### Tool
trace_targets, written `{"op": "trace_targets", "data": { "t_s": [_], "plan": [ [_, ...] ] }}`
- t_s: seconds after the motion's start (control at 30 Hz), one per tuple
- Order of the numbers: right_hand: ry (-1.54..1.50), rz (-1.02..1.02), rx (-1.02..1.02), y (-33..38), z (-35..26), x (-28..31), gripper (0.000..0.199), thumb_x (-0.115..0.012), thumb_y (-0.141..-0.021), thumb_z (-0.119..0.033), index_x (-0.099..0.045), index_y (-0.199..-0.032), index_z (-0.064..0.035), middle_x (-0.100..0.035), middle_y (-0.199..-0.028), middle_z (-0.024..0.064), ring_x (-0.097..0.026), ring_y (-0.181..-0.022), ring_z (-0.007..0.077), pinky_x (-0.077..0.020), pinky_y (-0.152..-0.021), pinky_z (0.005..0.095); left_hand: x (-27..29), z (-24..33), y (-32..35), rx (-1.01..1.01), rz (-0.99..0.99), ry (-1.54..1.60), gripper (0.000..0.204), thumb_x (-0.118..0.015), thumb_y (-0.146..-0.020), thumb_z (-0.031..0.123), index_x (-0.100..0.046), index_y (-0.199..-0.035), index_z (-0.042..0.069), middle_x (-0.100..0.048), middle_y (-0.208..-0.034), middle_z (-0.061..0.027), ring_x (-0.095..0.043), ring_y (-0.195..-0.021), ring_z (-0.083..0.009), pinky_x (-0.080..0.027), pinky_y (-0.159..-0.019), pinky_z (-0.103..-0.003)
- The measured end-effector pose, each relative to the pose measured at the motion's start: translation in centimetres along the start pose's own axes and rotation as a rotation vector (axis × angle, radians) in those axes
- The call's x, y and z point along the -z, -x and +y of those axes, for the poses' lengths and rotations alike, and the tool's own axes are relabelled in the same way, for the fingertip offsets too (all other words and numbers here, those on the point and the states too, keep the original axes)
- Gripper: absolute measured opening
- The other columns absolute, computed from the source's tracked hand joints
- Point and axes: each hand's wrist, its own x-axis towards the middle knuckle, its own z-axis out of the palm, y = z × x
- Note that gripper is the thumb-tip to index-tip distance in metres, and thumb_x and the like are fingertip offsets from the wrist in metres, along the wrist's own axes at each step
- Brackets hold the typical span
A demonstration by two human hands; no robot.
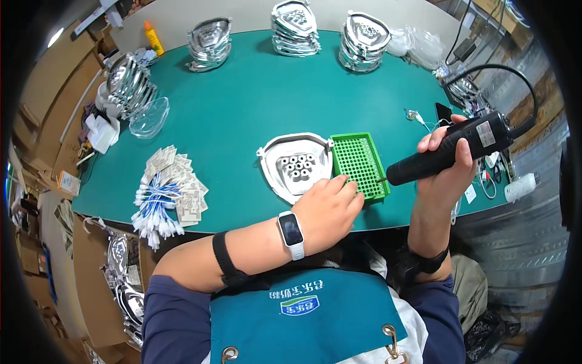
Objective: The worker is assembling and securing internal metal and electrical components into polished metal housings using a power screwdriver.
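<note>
Right hand (447,159) is wrapped tight around one black electric screwdriver (451,150), its tip at the near edge of one green plastic grid tray (359,164). Left hand (330,209) rests curled on that tray's near corner, holding nothing that shows. One white shiny reflector part (296,165) lies just beside the tray

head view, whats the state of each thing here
electric screwdriver: gripped in right hand, tip at the green tray
green tray: flat on table, left hand fingers on its near edge
reflector plate: lying flat beside tray
tags: in a loose pile
</note>
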Motion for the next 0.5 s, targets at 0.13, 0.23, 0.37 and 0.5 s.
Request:
{"op": "trace_targets", "data": {
  "t_s": [0.13, 0.23, 0.37, 0.5],
  "plan": [
    [0.042, -0.024, -0.003, 0.0, -0.4, 1.3, 0.043, -0.055, -0.084, -0.023, -0.046, -0.114, 0.0067, -0.052, -0.066, 0.0123, -0.054, -0.057, 0.0197, -0.0477, -0.056, 0.0318, -1.1, -1.1, -1.0, -0.022, 0.001, 0.077, 0.014, -0.057, -0.072, 0.012, -0.053, -0.084, 0.006, -0.052, -0.084, -0.0063, -0.054, -0.088, -0.0225, -0.046, -0.071, -0.033],
    [0.041, -0.011, -0.020, -0.2, -0.8, 1.7, 0.048, -0.057, -0.082, -0.027, -0.045, -0.114, 0.0066, -0.051, -0.064, 0.0118, -0.053, -0.056, 0.0198, -0.0470, -0.054, 0.0314, -0.7, -1.5, -0.9, -0.046, -0.074, 0.186, 0.013, -0.059, -0.071, 0.013, -0.052, -0.080, 0.006, -0.050, -0.078, -0.0059, -0.054, -0.080, -0.0227, -0.046, -0.065, -0.034],
    [-0.048, -0.021, -0.146, -0.1, -0.8, 2.5, 0.055, -0.059, -0.080, -0.034, -0.044, -0.113, 0.0062, -0.051, -0.063, 0.0113, -0.053, -0.054, 0.0191, -0.0474, -0.054, 0.0299, -0.9, -1.8, -0.9, -0.115, -0.099, 0.218, 0.016, -0.064, -0.068, 0.014, -0.051, -0.075, 0.008, -0.048, -0.074, -0.0053, -0.051, -0.073, -0.0226, -0.046, -0.062, -0.033],
    [-0.035, -0.104, -0.102, 0.8, -1.2, 2.7, 0.066, -0.066, -0.079, -0.040, -0.041, -0.114, 0.0088, -0.051, -0.067, 0.0105, -0.055, -0.056, 0.0173, -0.0480, -0.051, 0.0287, -1.1, -2.0, -0.8, -0.118, -0.105, 0.237, 0.016, -0.064, -0.069, 0.014, -0.051, -0.075, 0.008, -0.049, -0.074, -0.0051, -0.051, -0.073, -0.0225, -0.046, -0.062, -0.034]
  ]
}}
